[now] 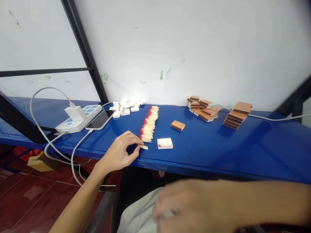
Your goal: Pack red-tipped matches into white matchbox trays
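While the left hand (125, 149) pinches a small bundle of pale wooden, red-tipped matches (143, 147) between thumb and forefinger, its wrist crosses the front edge of the glossy blue table (206, 149). The bundle lies near that edge, just below a long row of red-headed matches (149, 126) running back toward the white wall (194, 48). Just right of the bundle, a small white rectangular tray (166, 142) has a red-tipped match along its near side. Behind it sits an orange-brown cardboard matchbox (178, 125); a broad blue stretch separates it from the stepped stack of brown matchboxes (236, 116) at right. The right hand (179, 204) blurs over the lap, short of the edge; whether its grip holds anything, I cannot tell.
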Motion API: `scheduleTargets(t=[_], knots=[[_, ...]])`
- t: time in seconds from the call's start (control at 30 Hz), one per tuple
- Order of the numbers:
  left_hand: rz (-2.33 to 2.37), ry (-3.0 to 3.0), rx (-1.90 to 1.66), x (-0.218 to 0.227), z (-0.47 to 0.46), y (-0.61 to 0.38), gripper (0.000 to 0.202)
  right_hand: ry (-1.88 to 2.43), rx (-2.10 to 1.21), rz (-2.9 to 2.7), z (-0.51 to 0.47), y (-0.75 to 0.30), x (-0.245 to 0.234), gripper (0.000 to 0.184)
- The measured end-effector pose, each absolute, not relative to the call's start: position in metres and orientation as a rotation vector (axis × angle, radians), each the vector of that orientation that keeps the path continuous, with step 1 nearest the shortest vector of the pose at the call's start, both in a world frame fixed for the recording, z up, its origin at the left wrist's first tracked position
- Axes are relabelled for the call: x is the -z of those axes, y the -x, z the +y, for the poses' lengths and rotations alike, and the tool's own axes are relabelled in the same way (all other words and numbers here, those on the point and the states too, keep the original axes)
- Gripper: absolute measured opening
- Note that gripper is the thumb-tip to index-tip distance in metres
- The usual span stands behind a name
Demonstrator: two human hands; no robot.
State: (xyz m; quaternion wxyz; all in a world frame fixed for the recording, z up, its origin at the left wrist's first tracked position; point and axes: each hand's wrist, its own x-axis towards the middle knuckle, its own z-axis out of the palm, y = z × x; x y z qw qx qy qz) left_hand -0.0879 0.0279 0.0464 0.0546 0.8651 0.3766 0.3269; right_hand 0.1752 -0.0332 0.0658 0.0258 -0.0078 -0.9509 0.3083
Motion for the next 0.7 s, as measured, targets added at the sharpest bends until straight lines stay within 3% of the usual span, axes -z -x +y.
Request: scheduleTargets(t=[0.1,0.2,0.33,0.7], knots=[[1.125,-2.643,-1.008,-0.047,0.028,0.089,0.016,0.126,-0.201,-2.698,0.014,-0.175,-0.071,0.022],[1.176,-2.663,-1.039,-0.047,0.027,0.087,0.018,0.275,0.021,-2.638,0.055,-0.183,-0.073,0.04],[1.33,-2.698,-1.077,-0.045,0.026,0.084,0.021,0.464,-0.113,-2.64,0.08,-0.192,-0.068,0.049],[1.359,-2.747,-1.015,-0.045,0.024,0.081,0.022,0.536,-0.389,-2.606,0.075,-0.19,-0.064,0.048]])
